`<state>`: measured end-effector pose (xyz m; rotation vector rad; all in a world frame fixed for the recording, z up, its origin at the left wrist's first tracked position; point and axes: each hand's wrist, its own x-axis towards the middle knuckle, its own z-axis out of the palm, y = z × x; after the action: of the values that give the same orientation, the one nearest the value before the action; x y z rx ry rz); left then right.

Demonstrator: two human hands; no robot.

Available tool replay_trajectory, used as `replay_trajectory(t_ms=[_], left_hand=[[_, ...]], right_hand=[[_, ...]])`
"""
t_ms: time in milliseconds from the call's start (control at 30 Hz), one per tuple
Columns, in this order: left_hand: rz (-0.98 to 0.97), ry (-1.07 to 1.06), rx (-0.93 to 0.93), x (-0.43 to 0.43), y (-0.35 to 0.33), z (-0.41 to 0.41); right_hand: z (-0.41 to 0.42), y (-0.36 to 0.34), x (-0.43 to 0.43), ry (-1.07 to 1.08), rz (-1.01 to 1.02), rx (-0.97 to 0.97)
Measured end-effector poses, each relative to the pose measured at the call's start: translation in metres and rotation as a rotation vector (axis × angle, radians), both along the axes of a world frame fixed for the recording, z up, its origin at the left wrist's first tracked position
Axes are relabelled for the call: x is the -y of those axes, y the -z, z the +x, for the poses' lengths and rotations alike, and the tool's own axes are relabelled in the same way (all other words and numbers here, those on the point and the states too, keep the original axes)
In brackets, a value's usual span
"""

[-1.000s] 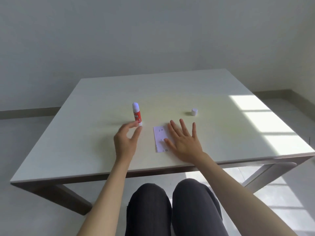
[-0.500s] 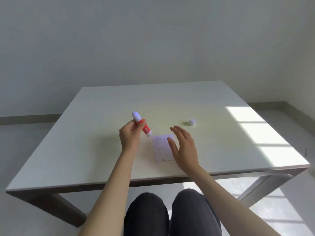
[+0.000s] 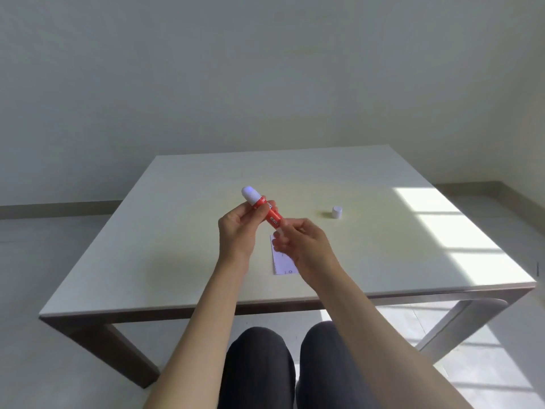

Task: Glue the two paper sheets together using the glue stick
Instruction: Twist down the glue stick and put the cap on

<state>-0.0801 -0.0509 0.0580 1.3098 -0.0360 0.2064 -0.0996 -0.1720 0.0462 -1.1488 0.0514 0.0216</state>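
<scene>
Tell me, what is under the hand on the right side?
Under the right hand lies white paper on the table. Only its left part and bottom edge show; the hand hides the rest, so separate sheets cannot be told.

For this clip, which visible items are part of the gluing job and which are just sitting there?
In the job:
- glue stick, held by the left hand, right hand at its lower end
- paper on the table

Lying about:
- small white cap, maybe the stick's, apart to the right
</scene>
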Motion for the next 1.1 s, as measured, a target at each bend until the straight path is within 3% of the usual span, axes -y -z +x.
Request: replay_trajectory(t_ms=[100,167,233,333,367,433,467,500,567,633,667,733,867,933,1000,1033,1100], left_hand=[[-0.031,-0.009,-0.001,0.008,-0.007,-0.005],[-0.009,-0.014,0.01,0.01,-0.011,-0.006],[0.01,-0.019,0.014,0.01,-0.013,-0.007],[0.044,-0.026,0.015,0.008,-0.015,-0.008],[0.055,-0.027,0.014,0.008,-0.016,-0.009],[0.056,-0.038,0.008,0.006,-0.017,-0.009],[0.047,-0.052,-0.003,0.006,-0.017,-0.008],[0.034,-0.068,-0.023,0.006,-0.017,-0.007],[0.016,-0.108,-0.058,0.009,-0.016,-0.006],[0.029,-0.149,-0.073,0.012,-0.012,-0.007],[0.039,-0.165,-0.077,0.013,-0.011,-0.007],[0.053,-0.182,-0.08,0.012,-0.01,-0.006],[0.087,-0.197,-0.079,0.007,-0.009,-0.005],[0.089,-0.21,-0.077,0.006,-0.009,-0.004],[0.092,-0.231,-0.077,0.005,-0.009,-0.002],[0.095,-0.245,-0.084,0.006,-0.009,-0.001],[0.094,-0.281,-0.118,0.009,-0.008,0.001]], right_hand=[[-0.005,0.017,-0.003,0.407,-0.762,0.495],[-0.004,0.021,0.002,0.425,-0.897,0.565],[-0.003,0.013,0.006,0.296,-0.701,0.347],[0.0,-0.01,0.013,-0.155,-0.074,-0.2],[0.0,-0.013,0.015,-0.257,0.071,-0.283],[0.0,-0.014,0.014,-0.267,0.206,-0.249],[-0.001,-0.011,0.011,-0.196,0.169,-0.124],[-0.003,-0.006,0.007,-0.075,0.02,0.058],[-0.008,0.01,-0.001,0.273,-0.546,0.404],[-0.006,0.025,-0.004,0.484,-0.967,0.568],[-0.005,0.027,-0.003,0.505,-1.043,0.596],[-0.005,0.024,-0.002,0.399,-0.935,0.472],[-0.001,-0.003,0.007,-0.186,-0.001,-0.237],[0.0,-0.005,0.012,-0.281,0.231,-0.323],[-0.002,-0.001,0.008,-0.191,0.263,-0.175],[-0.005,0.003,0.003,-0.08,0.162,-0.033],[-0.009,0.014,-0.005,0.234,-0.301,0.286]])
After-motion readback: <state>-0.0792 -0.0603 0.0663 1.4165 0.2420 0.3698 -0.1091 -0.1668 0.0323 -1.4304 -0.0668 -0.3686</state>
